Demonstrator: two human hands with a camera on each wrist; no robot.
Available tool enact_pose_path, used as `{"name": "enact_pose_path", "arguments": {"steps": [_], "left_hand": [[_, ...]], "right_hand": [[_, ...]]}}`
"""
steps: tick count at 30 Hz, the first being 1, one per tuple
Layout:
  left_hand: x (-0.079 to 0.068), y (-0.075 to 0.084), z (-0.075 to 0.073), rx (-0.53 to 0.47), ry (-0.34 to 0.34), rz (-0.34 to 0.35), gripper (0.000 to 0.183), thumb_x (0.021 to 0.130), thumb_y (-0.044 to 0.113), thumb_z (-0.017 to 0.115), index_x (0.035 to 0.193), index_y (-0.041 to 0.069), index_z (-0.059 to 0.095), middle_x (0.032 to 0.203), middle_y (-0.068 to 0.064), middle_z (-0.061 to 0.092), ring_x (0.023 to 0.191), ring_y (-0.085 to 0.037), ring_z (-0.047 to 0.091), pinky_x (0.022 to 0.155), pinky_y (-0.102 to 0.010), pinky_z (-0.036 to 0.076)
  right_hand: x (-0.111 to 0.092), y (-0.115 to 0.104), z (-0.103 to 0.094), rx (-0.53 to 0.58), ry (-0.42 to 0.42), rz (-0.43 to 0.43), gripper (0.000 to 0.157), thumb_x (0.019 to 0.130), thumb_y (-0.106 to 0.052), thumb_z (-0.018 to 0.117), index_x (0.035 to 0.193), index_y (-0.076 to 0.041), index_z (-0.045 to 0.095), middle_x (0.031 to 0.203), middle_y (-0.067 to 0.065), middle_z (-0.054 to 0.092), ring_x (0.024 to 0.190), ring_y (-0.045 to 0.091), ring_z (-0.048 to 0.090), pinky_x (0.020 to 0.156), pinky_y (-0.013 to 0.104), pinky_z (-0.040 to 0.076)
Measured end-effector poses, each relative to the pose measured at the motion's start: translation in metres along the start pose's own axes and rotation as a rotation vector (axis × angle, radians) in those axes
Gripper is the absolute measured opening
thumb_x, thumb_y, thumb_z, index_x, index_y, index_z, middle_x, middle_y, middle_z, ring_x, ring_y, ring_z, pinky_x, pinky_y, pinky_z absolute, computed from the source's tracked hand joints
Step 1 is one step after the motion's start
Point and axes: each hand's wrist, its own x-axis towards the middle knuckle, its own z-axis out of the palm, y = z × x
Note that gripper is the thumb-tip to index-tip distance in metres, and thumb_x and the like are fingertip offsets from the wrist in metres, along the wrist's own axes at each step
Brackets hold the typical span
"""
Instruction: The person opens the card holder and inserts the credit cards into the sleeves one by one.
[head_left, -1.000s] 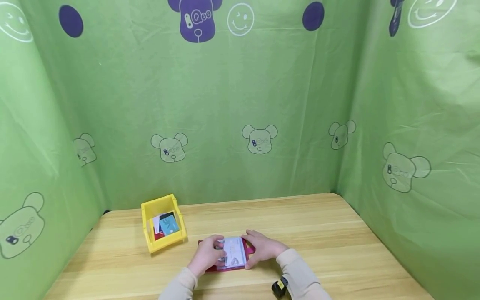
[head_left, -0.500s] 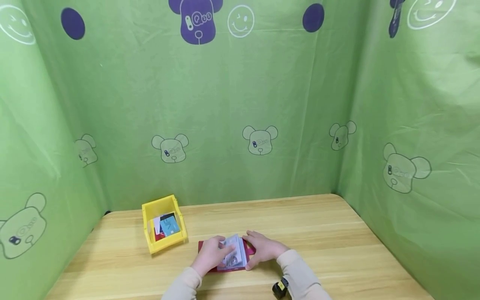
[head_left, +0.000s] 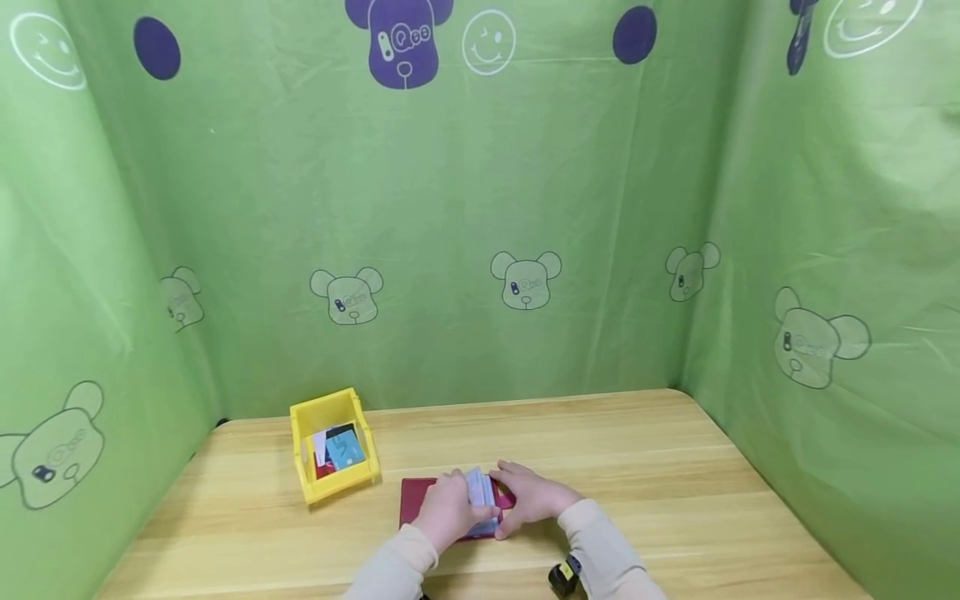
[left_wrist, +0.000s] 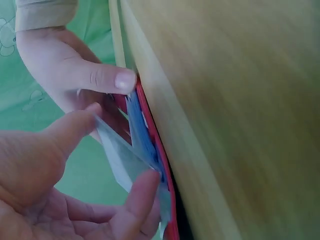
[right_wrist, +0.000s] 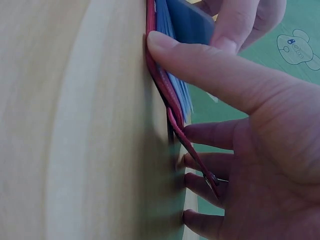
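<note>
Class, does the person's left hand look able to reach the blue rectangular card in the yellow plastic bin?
Probably, if the left hand releases the pale translucent sheet: the bin is uncovered and the card lies on top.

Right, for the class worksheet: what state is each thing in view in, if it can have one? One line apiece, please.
Red holder: open
Clear page: raised off the stack
Other pages: stacked, edges slightly fanned
Strap: unfastened
Yellow bin: open-topped, holding cards
Cards: loose, overlapping
Left grip: pinching the clear page
Right grip: holding the end of the red holder
</note>
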Motion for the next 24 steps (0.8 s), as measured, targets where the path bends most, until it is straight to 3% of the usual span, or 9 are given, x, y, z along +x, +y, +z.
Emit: {"name": "enact_pose_path", "arguments": {"steps": [3,7,17,24], "left_hand": [[0.001,0.001,-0.005,-0.042,-0.032,-0.014,0.059,0.072,0.036,0.083,0.100,-0.010,0.061,0.077,-0.014,0.063,0.067,-0.024,0.061,0.059,-0.038,0.056],[0.003,-0.007,-0.017,-0.196,-0.132,-0.056,0.053,0.075,0.031,0.079,0.102,-0.011,0.062,0.084,-0.016,0.067,0.073,-0.022,0.062,0.062,-0.037,0.056],[0.001,-0.044,-0.023,-0.775,-0.306,-0.197,0.058,0.085,0.011,0.071,0.130,-0.016,0.048,0.110,-0.023,0.066,0.086,-0.023,0.069,0.071,-0.037,0.063],[-0.008,-0.064,-0.033,-0.943,-0.355,-0.236,0.059,0.087,0.003,0.064,0.134,-0.020,0.038,0.112,-0.028,0.062,0.085,-0.023,0.069,0.076,-0.040,0.062]], "right_hand": [[0.000,0.000,-0.001,-0.005,0.002,-0.001,0.099,0.065,-0.032,0.085,0.147,0.000,0.038,0.156,0.027,0.027,0.145,0.045,0.024,0.116,0.065,0.024],[0.001,0.001,0.000,-0.020,0.003,-0.002,0.099,0.065,-0.033,0.085,0.146,0.000,0.038,0.156,0.026,0.028,0.145,0.045,0.025,0.116,0.064,0.025],[0.001,0.001,0.001,-0.027,0.006,0.016,0.100,0.065,-0.034,0.085,0.147,-0.001,0.038,0.156,0.025,0.028,0.145,0.044,0.025,0.117,0.062,0.024],[0.004,0.003,0.001,-0.026,0.000,0.021,0.101,0.066,-0.035,0.085,0.147,0.000,0.037,0.157,0.024,0.027,0.146,0.042,0.024,0.118,0.062,0.024]]}}
